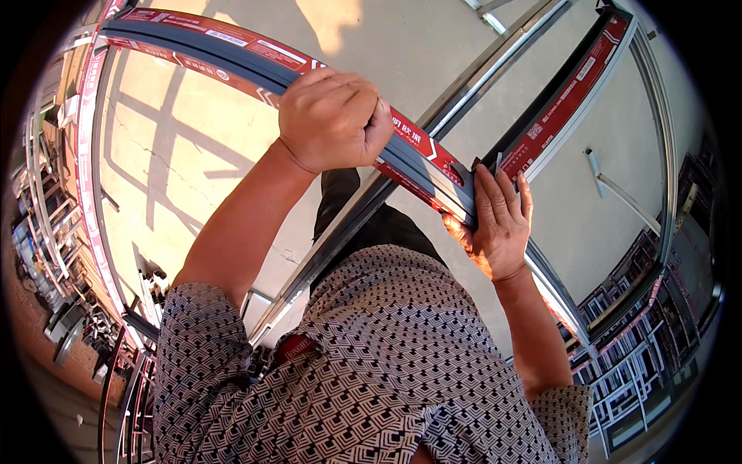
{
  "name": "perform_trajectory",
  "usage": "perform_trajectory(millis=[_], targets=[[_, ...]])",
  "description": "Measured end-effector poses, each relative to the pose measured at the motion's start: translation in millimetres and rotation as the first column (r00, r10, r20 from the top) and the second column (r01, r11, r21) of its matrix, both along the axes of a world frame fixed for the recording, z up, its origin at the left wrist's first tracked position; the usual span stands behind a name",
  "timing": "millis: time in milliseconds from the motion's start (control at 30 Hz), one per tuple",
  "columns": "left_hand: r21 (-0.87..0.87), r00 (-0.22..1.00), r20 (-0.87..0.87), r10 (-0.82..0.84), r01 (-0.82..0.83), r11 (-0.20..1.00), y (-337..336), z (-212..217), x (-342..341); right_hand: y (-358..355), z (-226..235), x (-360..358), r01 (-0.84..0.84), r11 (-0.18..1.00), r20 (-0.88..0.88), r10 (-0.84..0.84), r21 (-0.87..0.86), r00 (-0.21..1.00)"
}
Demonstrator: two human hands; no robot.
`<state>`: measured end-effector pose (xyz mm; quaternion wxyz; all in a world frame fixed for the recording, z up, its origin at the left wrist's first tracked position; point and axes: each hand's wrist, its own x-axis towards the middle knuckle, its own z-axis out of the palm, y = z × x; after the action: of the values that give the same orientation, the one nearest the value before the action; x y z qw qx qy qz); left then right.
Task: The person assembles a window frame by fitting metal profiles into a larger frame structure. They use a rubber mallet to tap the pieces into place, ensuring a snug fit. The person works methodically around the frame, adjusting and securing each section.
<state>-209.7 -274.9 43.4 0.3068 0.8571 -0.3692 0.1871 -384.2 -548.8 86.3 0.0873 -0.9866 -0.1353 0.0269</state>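
Dark grey metal, filmed in red on both long edges: a profile bar, gripped area mid-view. Head view, only one. Bar lies across the front of the body, long axis slanting from upper left down to right of centre; the fisheye bends it. Left hand sits over the bar's middle stretch, knuckles up, fingers curled into a tight fist. Fingertips hidden; can't tell whether they hook the bar or just press on it. Right hand is at the bar's right end, thumb on the near edge, fingers laid over the far side: end clamped between them.

Key relation, as I judge it: bar's right end against the side member of the right-hand frame, black with red film, running up and right from that corner at a marked angle to the bar. Right hand is the nearer one, right on the corner; left is back along the bar, toward its far end. Most of the bar's length runs left of the right hand. Exact contact at the corner is covered by fingers, can't tell seated or gapped.

Long beam passes below the bar, crossing it diagonally between the hands. Pale floor underneath; patterned shirt fills the lower middle.
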Motion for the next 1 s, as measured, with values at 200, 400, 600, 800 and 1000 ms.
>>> perform_trajectory(millis=[200,400,600,800,1000], targets=[[-0.01,0.999,0.03,0.018,-0.018,1.0,0,0,3,2,1,12,-0.016,0.999,0.057,0.014,0.033,0.998],[0.011,0.997,0.062,0.04,-0.041,0.999,-7,-9,6,-5,-7,10,0.0,0.998,0.084,-0.005,0.061,0.996],[0.029,0.994,0.104,0.038,-0.041,0.999,-9,-21,7,-26,-11,-19,0.177,0.976,0.204,-0.201,0.128,0.958],[-0.019,0.989,0.139,0.048,-0.046,0.999,-12,-29,10,-21,-15,-45,0.205,0.969,0.21,-0.231,0.139,0.95],[-0.061,0.993,0.097,0.073,-0.067,0.996,-10,-19,11,48,-14,37,0.042,0.994,0.189,-0.06,0.099,0.98]])
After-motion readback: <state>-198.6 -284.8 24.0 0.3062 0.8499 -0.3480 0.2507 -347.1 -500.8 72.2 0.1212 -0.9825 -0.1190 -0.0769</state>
